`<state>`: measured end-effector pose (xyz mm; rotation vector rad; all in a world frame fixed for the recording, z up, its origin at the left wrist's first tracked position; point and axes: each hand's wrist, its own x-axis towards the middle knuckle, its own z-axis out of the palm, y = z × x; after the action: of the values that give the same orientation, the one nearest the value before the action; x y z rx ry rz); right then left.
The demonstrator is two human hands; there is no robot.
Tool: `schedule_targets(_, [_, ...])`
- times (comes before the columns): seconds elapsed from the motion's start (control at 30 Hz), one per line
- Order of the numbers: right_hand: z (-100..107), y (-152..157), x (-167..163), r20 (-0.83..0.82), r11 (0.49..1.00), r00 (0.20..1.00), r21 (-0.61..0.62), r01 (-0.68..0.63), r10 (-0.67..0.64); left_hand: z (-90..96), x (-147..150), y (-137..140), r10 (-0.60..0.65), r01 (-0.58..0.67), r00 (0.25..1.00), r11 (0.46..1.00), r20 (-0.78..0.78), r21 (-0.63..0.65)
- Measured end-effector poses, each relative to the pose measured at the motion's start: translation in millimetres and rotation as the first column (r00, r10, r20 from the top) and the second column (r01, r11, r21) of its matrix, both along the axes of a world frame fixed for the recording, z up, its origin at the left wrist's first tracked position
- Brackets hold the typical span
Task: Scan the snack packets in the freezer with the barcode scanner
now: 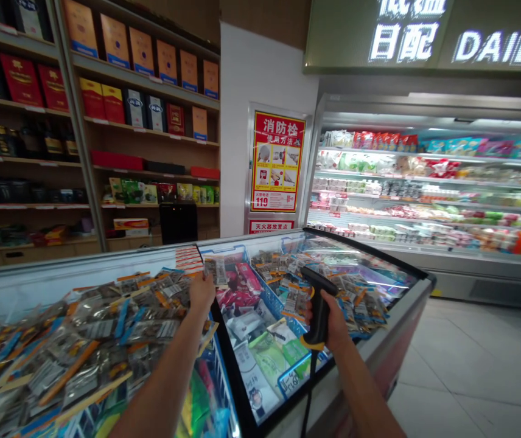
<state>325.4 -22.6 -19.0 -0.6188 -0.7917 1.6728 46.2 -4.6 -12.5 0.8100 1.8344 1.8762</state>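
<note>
My right hand (333, 316) is closed around the grip of a black and yellow barcode scanner (319, 304), held over the freezer's glass top. From the scanner's base a dark cable (308, 389) hangs down. Further left, my left hand (202, 292) reaches forward over the freezer's dark middle frame. Its fingers pinch the edge of a small clear snack packet (217, 271), partly hidden by the hand. Just behind that hand are orange-and-white striped strips (188, 260). Many similar snack packets (151, 316) lie heaped on the left, and another pile of packets (361, 298) lies beyond the scanner.
Under the glass of the chest freezer (404, 304), blue baskets (269, 298) hold bagged goods. Shelves of boxes (151, 115) stand behind at left. A lit refrigerated display (425, 249) runs along the right, with tiled floor (461, 359) before it.
</note>
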Motion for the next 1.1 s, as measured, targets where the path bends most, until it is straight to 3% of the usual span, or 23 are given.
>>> schedule_targets(0.2, [4, 8, 21, 0.048, 0.996, 0.995, -0.025, 0.083, -0.082, 31.2, -26, -32, 0.103, -0.194, 0.916, 0.960, -0.387, -0.202])
schedule_targets(0.33, [5, 13, 30, 0.053, 0.995, 0.993, 0.010, 0.104, -0.105, 31.6, -43, -58, 0.073, -0.355, 0.797, 0.860, -0.600, -0.367])
schedule_targets(0.4, [6, 14, 33, 0.060, 0.992, 0.990, 0.010, 0.128, -0.129, 31.0, -45, -66, 0.097, -0.438, 0.713, 0.835, -0.694, -0.333])
schedule_targets(0.5, [5, 15, 36, 0.052, 0.988, 0.987, -0.005, 0.153, -0.153, 34.2, -32, -69, 0.177, -0.490, 0.617, 0.849, -0.767, -0.198])
schedule_targets(0.63, [0, 18, 39, 0.025, 0.986, 0.986, -0.026, 0.164, -0.163, 36.1, 20, -54, 0.051, -0.288, 0.587, 0.946, -0.808, -0.150])
schedule_targets(0.73, [-7, 19, 41, 0.013, 0.979, 0.981, -0.060, 0.193, -0.193, 24.0, 72, -32, -0.132, -0.090, 0.568, 0.971, -0.812, -0.221])
schedule_targets(0.9, [-19, 16, 42, -0.024, 0.973, 0.975, -0.067, 0.221, -0.223, -12.3, 142, 3, -0.377, 0.075, 0.596, 0.905, -0.709, -0.418])
schedule_targets(1.1, [-26, 17, 41, -0.051, 0.976, 0.975, -0.060, 0.211, -0.214, -35.4, 175, 23, -0.480, 0.165, 0.662, 0.842, -0.576, -0.513])
